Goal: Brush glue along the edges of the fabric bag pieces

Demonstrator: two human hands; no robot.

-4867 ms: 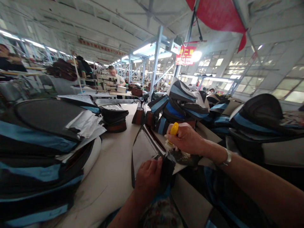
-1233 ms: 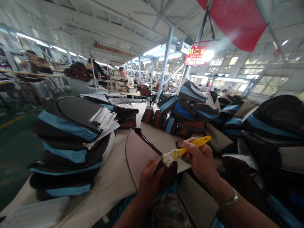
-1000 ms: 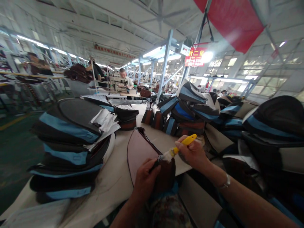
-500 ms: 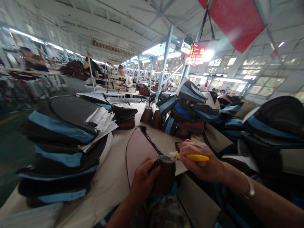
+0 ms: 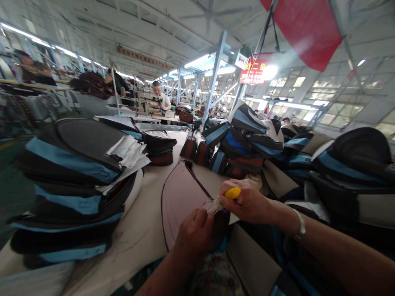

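My right hand [image 5: 248,201] is closed around a yellow-handled brush [image 5: 232,193], whose pale, ragged bristles press on the edge of an unfinished bag piece [image 5: 180,197]. That piece has a pinkish curved panel with dark edging and a dark side strip, and it lies over the near part of the table. Gripping its edge close to the bristles is my left hand [image 5: 196,230], fingers curled and the thumb partly hidden. The two hands are almost touching at the piece's corner.
A tall stack of black and blue bag pieces [image 5: 74,164] stands on the left of the pale table [image 5: 145,209]. More bag pieces [image 5: 243,139] are heaped behind and to the right. Farther back, a person [image 5: 160,98] sits at a sewing machine.
My right hand has moved left and the brush handle has turned, now pointing more toward me. My left hand has shifted slightly right and up along the bag piece, its grip turned over.
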